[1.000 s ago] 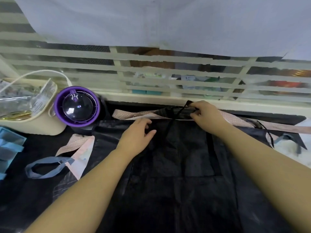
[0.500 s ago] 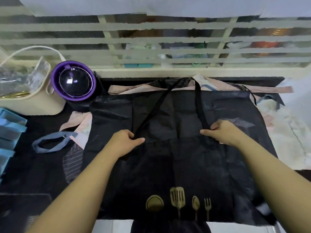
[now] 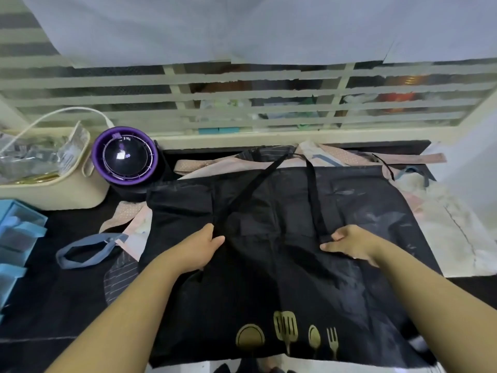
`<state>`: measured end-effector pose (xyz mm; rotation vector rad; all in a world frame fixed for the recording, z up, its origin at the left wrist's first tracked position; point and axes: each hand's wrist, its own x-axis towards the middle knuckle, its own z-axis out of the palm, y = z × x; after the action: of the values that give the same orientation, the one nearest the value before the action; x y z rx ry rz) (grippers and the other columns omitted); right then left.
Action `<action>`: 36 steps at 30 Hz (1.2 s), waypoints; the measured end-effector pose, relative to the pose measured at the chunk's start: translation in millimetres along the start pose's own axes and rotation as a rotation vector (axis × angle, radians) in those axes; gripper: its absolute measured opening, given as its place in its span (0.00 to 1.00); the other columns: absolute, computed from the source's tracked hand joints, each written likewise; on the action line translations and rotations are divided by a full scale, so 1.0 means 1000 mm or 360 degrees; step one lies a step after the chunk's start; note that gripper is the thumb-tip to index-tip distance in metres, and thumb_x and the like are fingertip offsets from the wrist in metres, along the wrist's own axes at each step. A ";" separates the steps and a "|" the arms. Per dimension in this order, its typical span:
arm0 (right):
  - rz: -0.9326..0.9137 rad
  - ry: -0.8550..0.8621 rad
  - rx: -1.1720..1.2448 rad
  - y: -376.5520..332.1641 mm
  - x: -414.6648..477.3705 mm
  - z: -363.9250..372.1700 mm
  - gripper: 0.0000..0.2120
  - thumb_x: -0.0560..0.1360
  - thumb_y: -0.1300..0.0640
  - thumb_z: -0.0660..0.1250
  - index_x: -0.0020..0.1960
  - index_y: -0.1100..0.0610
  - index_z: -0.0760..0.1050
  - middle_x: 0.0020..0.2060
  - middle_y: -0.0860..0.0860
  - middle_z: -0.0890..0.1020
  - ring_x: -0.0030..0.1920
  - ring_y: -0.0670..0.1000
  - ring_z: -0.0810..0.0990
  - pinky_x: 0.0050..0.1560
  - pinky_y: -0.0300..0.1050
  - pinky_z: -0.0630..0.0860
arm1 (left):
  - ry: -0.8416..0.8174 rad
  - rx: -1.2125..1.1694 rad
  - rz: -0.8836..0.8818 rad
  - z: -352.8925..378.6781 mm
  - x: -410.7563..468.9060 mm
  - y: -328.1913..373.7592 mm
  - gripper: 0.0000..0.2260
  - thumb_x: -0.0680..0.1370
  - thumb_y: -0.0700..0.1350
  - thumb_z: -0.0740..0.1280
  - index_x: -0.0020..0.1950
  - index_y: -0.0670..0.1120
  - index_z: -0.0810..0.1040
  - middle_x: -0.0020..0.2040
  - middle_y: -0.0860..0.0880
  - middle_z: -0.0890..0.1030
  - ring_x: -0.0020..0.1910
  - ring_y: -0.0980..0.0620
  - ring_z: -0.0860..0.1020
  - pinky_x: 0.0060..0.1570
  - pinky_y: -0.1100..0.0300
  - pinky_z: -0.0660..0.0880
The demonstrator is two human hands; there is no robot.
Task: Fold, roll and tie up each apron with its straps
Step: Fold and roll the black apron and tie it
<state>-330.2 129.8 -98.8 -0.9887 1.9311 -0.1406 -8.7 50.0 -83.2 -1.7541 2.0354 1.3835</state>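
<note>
A black apron [image 3: 349, 278] with gold utensil prints [image 3: 287, 337] lies spread on the table, its top folded down toward me. My left hand [image 3: 204, 246] pinches the folded corner where one black neck strap [image 3: 250, 189] meets it. My right hand [image 3: 349, 244] pinches the other corner at the second strap [image 3: 313, 195]. Both straps run away from me to the table's far edge. Beneath the black apron lie other aprons: a pink dotted one [image 3: 134, 224] with a blue strap loop [image 3: 83, 251], and a pale one [image 3: 454, 230] at the right.
A purple-rimmed round fan [image 3: 125, 156] stands at the back left beside a cream basket [image 3: 51, 195] of plastic bags. Blue boxes [image 3: 16, 238] sit at the left edge. A louvred window [image 3: 242, 103] runs behind the table.
My hands pulled the apron's top edge and straps from the far edge toward me, folding it down. Since half a second ago they have barely moved; the view tilted up.
</note>
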 end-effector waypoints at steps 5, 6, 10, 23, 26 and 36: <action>-0.0520 0.0554 -0.0041 -0.029 0.001 -0.020 0.18 0.77 0.54 0.67 0.35 0.57 0.62 0.30 0.50 0.68 0.33 0.49 0.67 0.32 0.39 0.61 | 0.0154 0.0048 0.0095 -0.025 0.015 0.021 0.09 0.82 0.53 0.57 0.50 0.48 0.69 0.46 0.50 0.76 0.45 0.51 0.76 0.40 0.58 0.73; -0.0607 0.0684 -0.0042 -0.036 0.007 -0.027 0.16 0.77 0.55 0.66 0.36 0.57 0.62 0.31 0.50 0.69 0.33 0.49 0.68 0.31 0.37 0.62 | 0.0263 -0.0037 0.0136 -0.031 0.022 0.026 0.09 0.82 0.52 0.58 0.52 0.48 0.70 0.47 0.51 0.76 0.46 0.53 0.76 0.39 0.60 0.71; -0.0538 0.0640 -0.0126 -0.040 0.031 -0.033 0.11 0.80 0.55 0.62 0.42 0.58 0.64 0.34 0.50 0.71 0.38 0.52 0.70 0.31 0.38 0.61 | 0.0486 -0.0063 0.0080 -0.029 0.053 0.030 0.11 0.81 0.52 0.60 0.46 0.46 0.70 0.46 0.49 0.76 0.44 0.52 0.74 0.35 0.64 0.65; -0.0303 0.0605 -0.0292 -0.045 0.085 -0.032 0.10 0.74 0.54 0.68 0.37 0.52 0.71 0.37 0.53 0.80 0.45 0.57 0.78 0.39 0.45 0.68 | 0.0924 0.0167 0.0207 -0.015 0.113 0.035 0.08 0.79 0.49 0.64 0.51 0.45 0.71 0.48 0.49 0.73 0.48 0.48 0.75 0.42 0.57 0.68; -0.0267 0.0565 0.0131 -0.048 0.091 -0.040 0.14 0.72 0.49 0.71 0.33 0.53 0.71 0.32 0.48 0.77 0.39 0.52 0.77 0.34 0.43 0.68 | 0.0915 0.0237 0.0151 -0.015 0.117 0.035 0.09 0.80 0.50 0.62 0.51 0.45 0.71 0.47 0.49 0.75 0.49 0.47 0.76 0.39 0.56 0.67; -0.0246 0.0112 0.1581 -0.099 0.099 -0.064 0.19 0.72 0.61 0.72 0.62 0.55 0.73 0.50 0.56 0.83 0.49 0.55 0.83 0.50 0.50 0.80 | 0.0850 0.0168 0.0111 -0.018 0.122 0.044 0.12 0.81 0.48 0.60 0.61 0.43 0.71 0.55 0.45 0.78 0.51 0.46 0.77 0.46 0.54 0.73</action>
<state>-346.4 -22.6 -84.9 -0.4405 1.5203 -1.1093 -76.8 -54.2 -123.0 -2.1982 2.3823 0.8571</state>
